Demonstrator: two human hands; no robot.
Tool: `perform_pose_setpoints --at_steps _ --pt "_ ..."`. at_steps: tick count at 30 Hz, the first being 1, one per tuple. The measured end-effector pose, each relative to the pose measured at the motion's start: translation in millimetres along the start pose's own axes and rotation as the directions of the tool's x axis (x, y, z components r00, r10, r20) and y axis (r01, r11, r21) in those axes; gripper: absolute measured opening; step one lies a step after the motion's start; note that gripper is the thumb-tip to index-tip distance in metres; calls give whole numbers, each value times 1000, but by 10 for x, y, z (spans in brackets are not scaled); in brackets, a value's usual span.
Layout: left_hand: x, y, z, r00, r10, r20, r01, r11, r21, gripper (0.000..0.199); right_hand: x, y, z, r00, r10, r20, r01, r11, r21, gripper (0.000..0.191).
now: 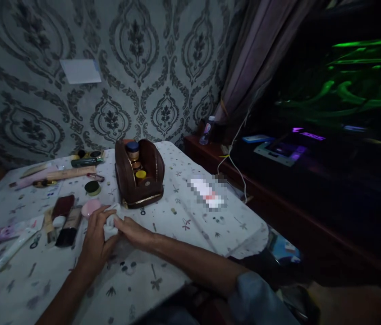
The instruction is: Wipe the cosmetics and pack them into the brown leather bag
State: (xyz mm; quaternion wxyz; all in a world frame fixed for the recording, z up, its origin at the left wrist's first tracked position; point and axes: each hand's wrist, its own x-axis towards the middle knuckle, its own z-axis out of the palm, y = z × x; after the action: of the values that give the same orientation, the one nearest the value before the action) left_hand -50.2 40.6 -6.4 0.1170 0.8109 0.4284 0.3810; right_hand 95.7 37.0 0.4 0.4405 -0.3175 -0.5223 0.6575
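Observation:
Both hands meet in front of a brown zippered case [141, 194], which stands open with a blue-capped jar [132, 151] and a yellow-lidded jar [140, 174] inside. My left hand [96, 237] is closed around a small white item [110, 227] that looks like tissue or cloth. From the right, my right hand [134, 232] pinches the same white item. A round pink object [90, 208] lies just beyond my left hand's fingers. The exact shape of the white item is partly hidden by the fingers.
Tubes, a dark-lidded jar [92, 188], a black-capped tube [70, 228] and a long brush [6, 257] lie left on the patterned tablecloth [176, 234]. A blurred-out white item [207, 192] lies right. Beyond are a bottle [207, 131] and cable [232, 155] on a dark red ledge.

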Motion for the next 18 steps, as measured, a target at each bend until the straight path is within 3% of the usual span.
perform_pose_setpoints --at_steps 4,10,13,18 --pt "15 31 27 995 -88 -49 84 993 -77 40 -28 -72 -33 988 -147 53 154 978 -141 76" --pt "41 53 38 959 -281 -26 267 932 -247 53 -30 -27 -76 975 -216 50 219 907 -358 62" --pt "59 44 33 911 -413 -4 387 857 -339 54 -39 -53 -82 978 -192 83 209 907 -365 76" --pt "88 -19 45 882 -471 20 433 793 -428 57 -40 -81 -89 976 -191 103 217 875 -433 88"
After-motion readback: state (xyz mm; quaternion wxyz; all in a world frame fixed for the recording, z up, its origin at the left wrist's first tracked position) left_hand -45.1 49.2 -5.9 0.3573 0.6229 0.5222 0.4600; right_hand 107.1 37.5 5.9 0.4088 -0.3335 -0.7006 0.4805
